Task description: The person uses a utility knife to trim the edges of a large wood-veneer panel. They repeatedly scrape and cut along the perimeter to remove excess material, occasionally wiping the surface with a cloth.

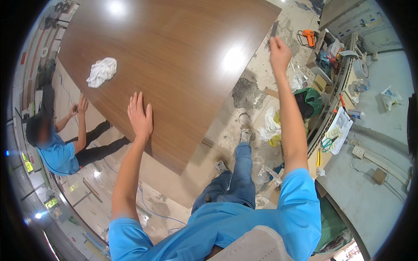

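A large brown wood-grain panel (183, 65) fills the upper middle. My left hand (140, 116) lies flat on it near its left edge, fingers stretched out, holding nothing. At the panel's far right corner, my right hand (280, 53) is closed around a dark, narrow, flat tool (274, 29). The tool points away from me, beside the panel's edge; I cannot tell if it touches. A crumpled white cloth (102, 72) rests on the panel, beyond my left hand.
A co-worker (58, 148) in a blue shirt is at the panel's left edge. To the right, a grey workbench (370, 143) carries scissors (327, 143), tape and papers. An orange heat gun (309, 38) lies past a bin with a green bag (311, 102). A hose (150, 209) crosses the floor.
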Action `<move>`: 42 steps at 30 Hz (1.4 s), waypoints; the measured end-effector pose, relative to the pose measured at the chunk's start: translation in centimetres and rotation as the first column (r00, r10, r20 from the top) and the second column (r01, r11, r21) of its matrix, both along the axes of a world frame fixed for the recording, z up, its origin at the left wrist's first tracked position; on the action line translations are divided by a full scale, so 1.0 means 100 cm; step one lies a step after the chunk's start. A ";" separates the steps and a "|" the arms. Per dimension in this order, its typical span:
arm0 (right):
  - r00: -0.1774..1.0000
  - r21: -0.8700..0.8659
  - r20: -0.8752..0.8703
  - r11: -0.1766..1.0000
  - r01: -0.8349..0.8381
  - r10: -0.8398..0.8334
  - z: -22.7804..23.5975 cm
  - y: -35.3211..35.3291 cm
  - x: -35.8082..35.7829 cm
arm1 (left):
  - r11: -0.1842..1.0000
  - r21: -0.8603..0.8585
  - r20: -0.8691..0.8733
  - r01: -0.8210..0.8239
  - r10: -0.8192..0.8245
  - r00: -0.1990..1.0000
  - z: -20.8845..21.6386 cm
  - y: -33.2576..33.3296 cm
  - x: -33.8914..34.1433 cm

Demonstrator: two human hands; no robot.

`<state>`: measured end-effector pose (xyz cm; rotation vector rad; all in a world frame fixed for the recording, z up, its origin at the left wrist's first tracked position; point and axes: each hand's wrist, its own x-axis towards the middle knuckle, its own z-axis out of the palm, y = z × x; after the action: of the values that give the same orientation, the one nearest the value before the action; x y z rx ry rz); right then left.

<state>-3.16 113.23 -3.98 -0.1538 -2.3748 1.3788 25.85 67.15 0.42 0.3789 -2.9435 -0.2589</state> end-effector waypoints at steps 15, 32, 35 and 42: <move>0.986 -0.062 -0.135 0.992 -0.106 0.097 -0.063 0.087 -0.207 | 1.000 0.007 0.051 -0.015 0.015 0.999 0.010 0.005 0.000; 0.868 0.324 -0.119 0.845 -0.426 0.483 -0.017 -0.048 0.165 | 0.999 -0.009 -0.193 0.047 -0.048 0.980 -0.011 0.002 -0.004; 0.801 0.358 -0.152 0.788 -0.501 0.578 -0.018 -0.088 0.263 | 1.000 -0.001 -0.135 -0.011 0.011 0.991 -0.011 0.001 -0.003; 0.696 0.318 -0.096 0.685 -0.656 0.711 -0.006 -0.169 0.450 | 1.000 -0.018 -0.181 0.006 -0.009 0.983 -0.019 -0.001 -0.006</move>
<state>41.79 96.31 -4.57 1.0268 -2.4867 1.2374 25.23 67.02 -1.49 0.3238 -2.7674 -0.2536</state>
